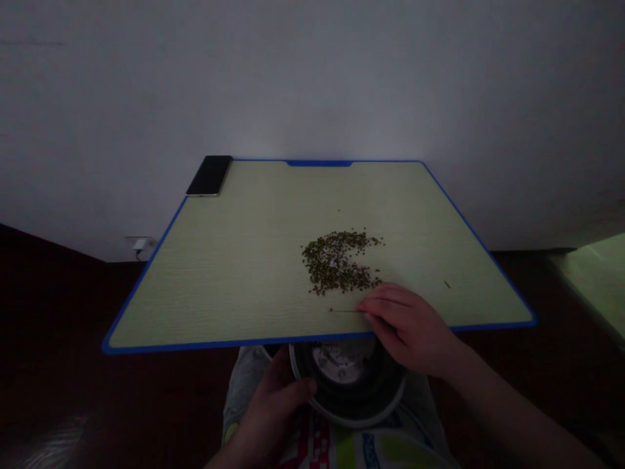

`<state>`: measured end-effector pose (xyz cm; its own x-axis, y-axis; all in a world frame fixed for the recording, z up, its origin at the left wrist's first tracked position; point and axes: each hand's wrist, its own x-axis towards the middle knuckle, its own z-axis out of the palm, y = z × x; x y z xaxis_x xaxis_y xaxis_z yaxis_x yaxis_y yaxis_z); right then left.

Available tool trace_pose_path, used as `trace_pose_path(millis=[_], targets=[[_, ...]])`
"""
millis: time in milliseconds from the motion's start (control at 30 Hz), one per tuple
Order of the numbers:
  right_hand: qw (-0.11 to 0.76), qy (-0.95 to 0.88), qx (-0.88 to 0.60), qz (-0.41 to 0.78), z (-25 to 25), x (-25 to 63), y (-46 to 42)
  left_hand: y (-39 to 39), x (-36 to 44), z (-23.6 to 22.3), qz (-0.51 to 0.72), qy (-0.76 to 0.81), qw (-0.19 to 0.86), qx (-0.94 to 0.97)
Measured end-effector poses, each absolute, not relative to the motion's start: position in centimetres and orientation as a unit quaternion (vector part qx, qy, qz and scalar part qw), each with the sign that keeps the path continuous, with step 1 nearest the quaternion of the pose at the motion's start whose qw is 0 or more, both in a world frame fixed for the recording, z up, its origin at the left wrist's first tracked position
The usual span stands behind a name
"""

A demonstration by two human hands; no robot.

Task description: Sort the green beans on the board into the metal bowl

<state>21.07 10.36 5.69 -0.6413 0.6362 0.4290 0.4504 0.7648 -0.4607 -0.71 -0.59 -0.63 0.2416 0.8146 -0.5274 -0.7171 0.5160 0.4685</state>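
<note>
My left hand (273,397) grips the rim of a round metal bowl (351,417) in my lap, thumb over its edge. The bowl sits just under the table's front edge, with something pale showing inside. Above the near edge of the tabletop, my right hand (405,322) pinches a thin needle-like stick (346,311) that points left. A tiny dark grain lies at the stick's tip; whether it is attached I cannot tell. Just beyond is a loose spread of small greenish-brown grains (329,260), thinner on its right side.
The pale folding table (234,273) has a blue rim and stands against a wall. A dark phone (211,176) lies at its far left corner. A small brown sliver (447,284) rests on the right side. A white plug (140,245) is in the wall at left.
</note>
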Motion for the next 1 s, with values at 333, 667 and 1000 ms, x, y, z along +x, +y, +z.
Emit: trace_pose_path(millis=[333, 667, 1000], targets=[[0.282, -0.878, -0.363, 0.133, 5.6, 21.4, 10.3, -0.5, -0.7, -0.1, 0.48, 0.397, 0.78, 0.067], [0.276, -0.835, -0.458, 0.126, 5.7, 24.6, 9.1, -0.4, -0.7, -0.4, 0.478, 0.391, 0.782, 0.082], [0.287, -0.848, -0.429, 0.121, 5.5, 23.8, 10.2, -0.4, -0.6, -0.2, 0.486, 0.391, 0.779, 0.065]])
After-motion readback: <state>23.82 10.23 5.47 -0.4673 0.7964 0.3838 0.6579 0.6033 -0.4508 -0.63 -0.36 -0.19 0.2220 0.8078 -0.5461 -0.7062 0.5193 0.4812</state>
